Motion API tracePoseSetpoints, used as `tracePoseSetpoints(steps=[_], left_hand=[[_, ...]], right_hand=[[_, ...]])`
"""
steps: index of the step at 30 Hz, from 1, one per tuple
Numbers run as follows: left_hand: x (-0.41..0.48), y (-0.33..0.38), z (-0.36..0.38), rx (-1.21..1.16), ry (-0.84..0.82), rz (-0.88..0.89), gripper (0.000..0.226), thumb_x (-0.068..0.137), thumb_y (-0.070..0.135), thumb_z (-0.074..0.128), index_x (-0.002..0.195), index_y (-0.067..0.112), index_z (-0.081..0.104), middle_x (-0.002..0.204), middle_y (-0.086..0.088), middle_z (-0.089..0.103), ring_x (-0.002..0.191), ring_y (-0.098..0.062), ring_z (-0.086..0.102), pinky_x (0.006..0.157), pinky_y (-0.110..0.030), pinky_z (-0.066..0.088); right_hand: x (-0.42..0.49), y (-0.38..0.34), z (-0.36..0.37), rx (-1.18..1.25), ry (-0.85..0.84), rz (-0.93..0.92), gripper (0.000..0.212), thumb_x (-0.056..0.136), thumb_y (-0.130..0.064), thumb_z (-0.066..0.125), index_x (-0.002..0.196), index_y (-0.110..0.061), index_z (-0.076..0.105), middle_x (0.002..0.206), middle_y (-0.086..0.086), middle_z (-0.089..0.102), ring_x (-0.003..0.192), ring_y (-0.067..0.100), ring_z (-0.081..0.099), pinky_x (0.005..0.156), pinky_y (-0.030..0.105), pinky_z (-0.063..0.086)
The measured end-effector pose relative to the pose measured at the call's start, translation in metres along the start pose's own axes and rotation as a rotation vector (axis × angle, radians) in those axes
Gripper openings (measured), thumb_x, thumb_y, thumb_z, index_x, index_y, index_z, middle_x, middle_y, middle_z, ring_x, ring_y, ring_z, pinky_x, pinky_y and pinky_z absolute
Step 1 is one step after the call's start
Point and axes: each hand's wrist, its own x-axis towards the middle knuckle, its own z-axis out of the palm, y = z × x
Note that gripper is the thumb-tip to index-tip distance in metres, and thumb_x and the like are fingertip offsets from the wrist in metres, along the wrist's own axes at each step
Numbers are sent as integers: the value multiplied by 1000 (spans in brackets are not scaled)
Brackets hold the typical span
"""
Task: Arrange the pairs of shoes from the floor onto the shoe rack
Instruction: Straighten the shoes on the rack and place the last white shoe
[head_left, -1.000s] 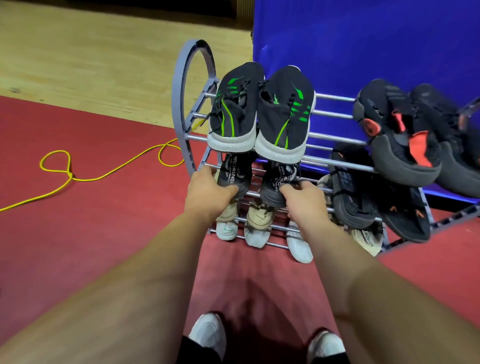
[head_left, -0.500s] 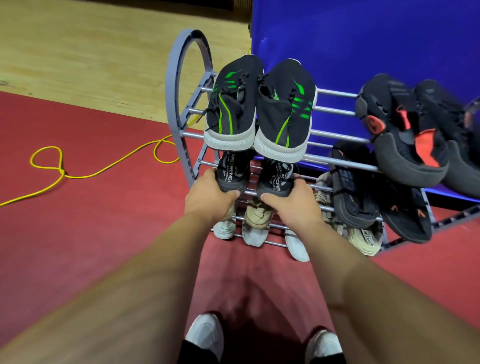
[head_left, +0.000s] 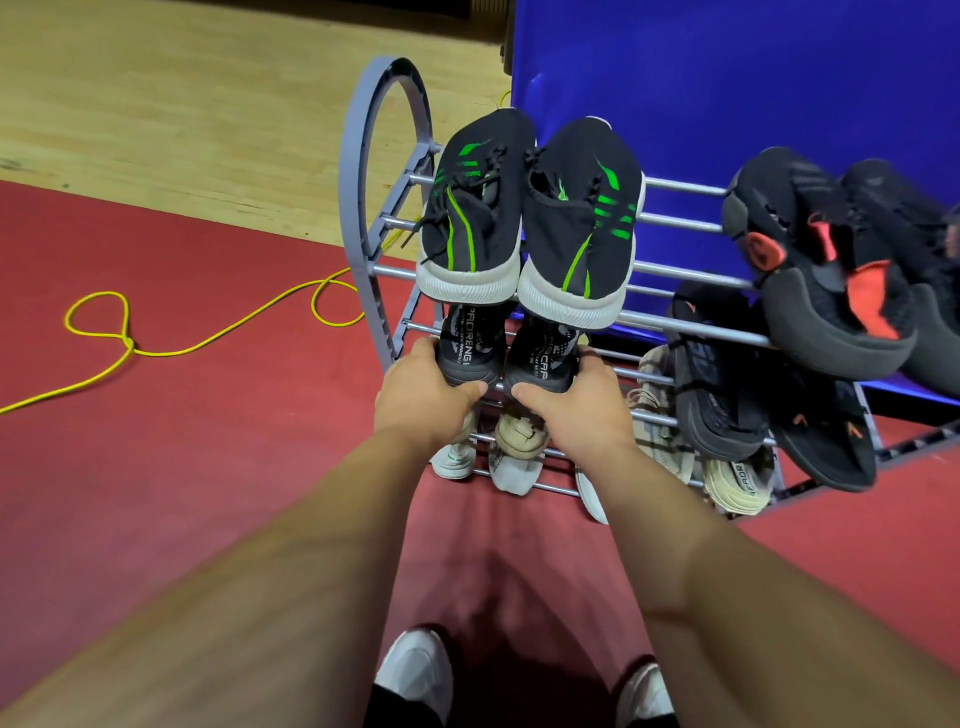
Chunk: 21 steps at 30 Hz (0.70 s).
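Here, cord (head_left: 208, 340): yellow, looped on the red floor at the left of the frame, running toward the rack.
Rack (head_left: 358, 208): grey, with a rounded end frame and metal bars in tiers; it runs from centre to right of the frame, in front of a blue panel (head_left: 727, 78).
Green pair (head_left: 524, 218): black shoes with green stripes, side by side on the top tier at upper centre, white soles nearest the camera.
Left hand (head_left: 421, 400): centre of the frame, fingers curled round the near end of the left black shoe, thumb underneath.
Black pair (head_left: 470, 348): white lettering, side by side at the middle tier, directly below the green pair.
Right hand (head_left: 576, 410): just right of the left, fingers clamped round the near end of the right black shoe.
Beige pair (head_left: 519, 431): lower tier, partly hidden under the hands.
Sandals (head_left: 727, 384): black, middle tier, right of centre.
Red pair (head_left: 831, 270): black with red patches, top tier at the right edge, blurred.
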Motion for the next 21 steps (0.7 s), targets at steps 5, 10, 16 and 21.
tracePoseSetpoints(steps=[5, 10, 16, 21], left_hand=[[0, -1, 0, -5, 8, -3, 55, 71, 50, 77, 116, 28, 54, 109, 7, 70, 109, -25, 63, 92, -46, 52], [1, -1, -1, -14, 8, -1, 57, 68, 53, 73, 115, 30, 53, 109, 8, 70, 111, -25, 62, 93, -47, 52], [2, -2, -2, -13, 3, -16, 55, 68, 53, 72, 115, 30, 52, 109, 8, 70, 112, -26, 62, 95, -46, 51], [0, 4, -9, 5, -14, -34, 50, 79, 37, 76, 121, 21, 54, 114, 4, 71, 111, -28, 63, 90, -37, 50]], right_hand=[[-2, -3, 2, -12, 15, -17, 81, 53, -70, 73, 121, -29, 60, 118, -4, 66, 104, 21, 68, 90, 46, 58], [-4, -4, 2, -32, 27, -26, 78, 58, -67, 75, 122, -27, 59, 120, -2, 62, 106, 24, 66, 90, 47, 57], [-3, -3, 4, -46, 32, -35, 71, 66, -61, 80, 123, -24, 58, 121, 0, 60, 106, 26, 66, 87, 44, 56], [-5, -8, -2, -73, -24, -33, 74, 63, -62, 77, 123, -21, 58, 121, 2, 63, 105, 27, 66, 86, 40, 55]])
